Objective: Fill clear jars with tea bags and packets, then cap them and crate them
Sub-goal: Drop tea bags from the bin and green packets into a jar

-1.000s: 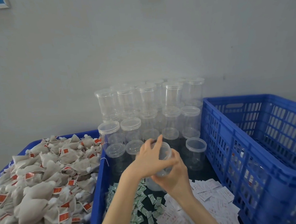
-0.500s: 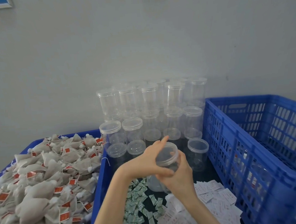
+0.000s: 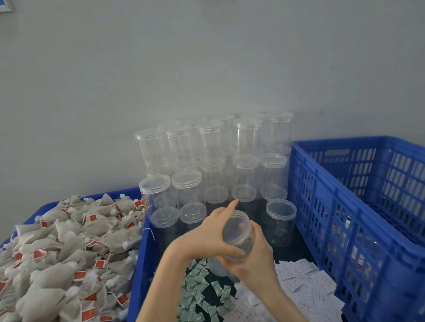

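Note:
A clear jar point(image 3: 237, 237) is held tilted toward me above the middle tray. My right hand point(image 3: 255, 261) wraps its body from below. My left hand point(image 3: 206, 236) grips the jar's clear lid, thumb across the front and index finger sticking up. Nothing can be seen inside the jar. A heap of tea bags point(image 3: 62, 259) with red tags fills the blue tray on the left. Small green packets point(image 3: 203, 299) and white packets point(image 3: 302, 277) lie on the dark tray floor under my hands.
Several capped empty jars point(image 3: 213, 145) are stacked in rows against the grey wall, with one more point(image 3: 282, 221) close to my right hand. A tall blue slatted crate point(image 3: 322, 203) stands on the right. The blue tray wall point(image 3: 136, 266) separates the tea bags from the packets.
The jar has tipped more toward me so that its lid faces up. My left hand has shifted round the lid. Both hands stay in about the same place.

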